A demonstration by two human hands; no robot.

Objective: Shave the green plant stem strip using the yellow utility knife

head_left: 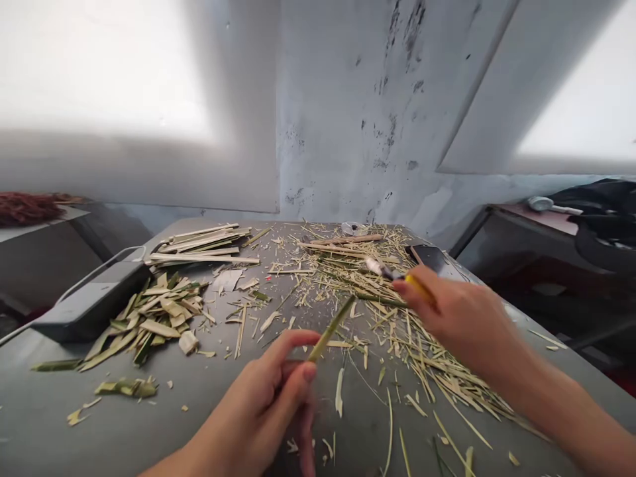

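Between the thumb and index finger of my left hand (278, 384) is a thin green bamboo strip (334, 326), its free end pointing up and away from me. My right hand (454, 311) is closed around a yellow-handled knife (420, 289), whose pale front end is blurred and points up and left. The knife is apart from the strip, above the shavings. Under and around my right hand lies a wide heap of fine bamboo shavings (432, 364). Loose curls and slivers lie on the grey table (213, 424) near my left hand.
At the left, a pile of bamboo chips (169, 308) lies beside a dark box-shaped device (94, 301) with a cable. Split bamboo sticks (203, 245) are stacked behind it. A phone (434, 258) and a tape roll (352, 228) lie toward the back, before the wall (348, 132).
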